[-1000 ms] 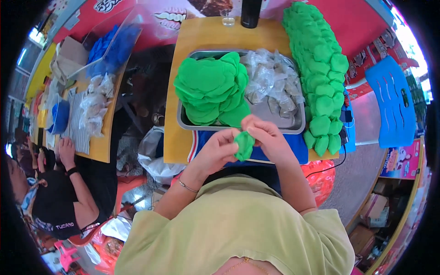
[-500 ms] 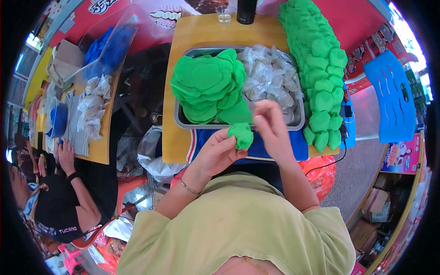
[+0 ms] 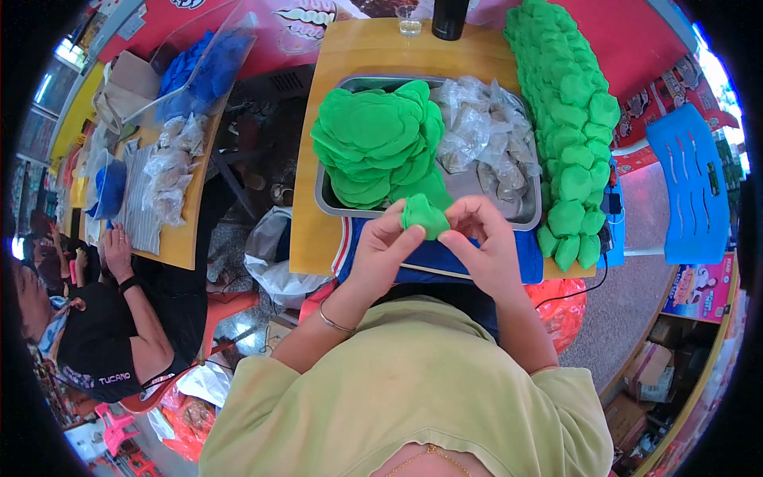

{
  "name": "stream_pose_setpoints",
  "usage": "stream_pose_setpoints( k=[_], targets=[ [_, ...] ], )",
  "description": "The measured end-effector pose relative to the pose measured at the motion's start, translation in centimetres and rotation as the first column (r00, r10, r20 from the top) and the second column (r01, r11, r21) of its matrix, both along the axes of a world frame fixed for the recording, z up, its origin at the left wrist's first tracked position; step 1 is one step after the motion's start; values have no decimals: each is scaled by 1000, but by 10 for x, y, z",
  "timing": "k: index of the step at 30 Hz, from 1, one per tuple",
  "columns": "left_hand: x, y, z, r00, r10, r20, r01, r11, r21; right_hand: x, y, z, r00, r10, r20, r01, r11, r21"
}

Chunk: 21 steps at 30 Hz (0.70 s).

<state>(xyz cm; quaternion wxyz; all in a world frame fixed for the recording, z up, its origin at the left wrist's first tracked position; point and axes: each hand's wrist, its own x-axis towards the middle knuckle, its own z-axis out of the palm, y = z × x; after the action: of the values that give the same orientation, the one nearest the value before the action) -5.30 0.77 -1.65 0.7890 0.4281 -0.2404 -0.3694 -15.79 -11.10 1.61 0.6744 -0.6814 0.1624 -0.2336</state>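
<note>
Between both hands I hold a small cupped green bundle [image 3: 425, 213], made from a thin, soft round piece whose material I cannot tell. My left hand [image 3: 380, 253] pinches its left side, thumb in front. On its right edge are the thumb and fingers of my right hand [image 3: 486, 248], closed. Just beyond my hands stands a metal tray [image 3: 350, 212]. In its left half is a tall pile of flat green rounds [image 3: 373, 131]. Several clear plastic packets [image 3: 485, 131] with greyish contents fill much of the right half.
A long heap of green bundles [image 3: 572, 151] runs down the table's [image 3: 310, 253] right side. A dark bottle [image 3: 450, 19] and clear cup [image 3: 409, 22] stand at the back. To the right is a blue chair [image 3: 690, 187]; at left, another person [image 3: 107, 342] works at a second table [image 3: 179, 238].
My right hand has come down from near the tray's edge and now grips the green bundle together with my left. The whole view has shifted slightly.
</note>
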Motion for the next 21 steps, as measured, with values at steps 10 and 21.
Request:
stream_pose_setpoints(
  k=[10,21],
  targets=[
    [-4,-7,15,997,67,30,-70,991,118,0,1,-7,965,-2,261,-39,988,151],
    [-3,-5,14,732,-131,-669,136,990,-45,1,-2,-11,991,-75,114,107,946,-307]
  ],
)
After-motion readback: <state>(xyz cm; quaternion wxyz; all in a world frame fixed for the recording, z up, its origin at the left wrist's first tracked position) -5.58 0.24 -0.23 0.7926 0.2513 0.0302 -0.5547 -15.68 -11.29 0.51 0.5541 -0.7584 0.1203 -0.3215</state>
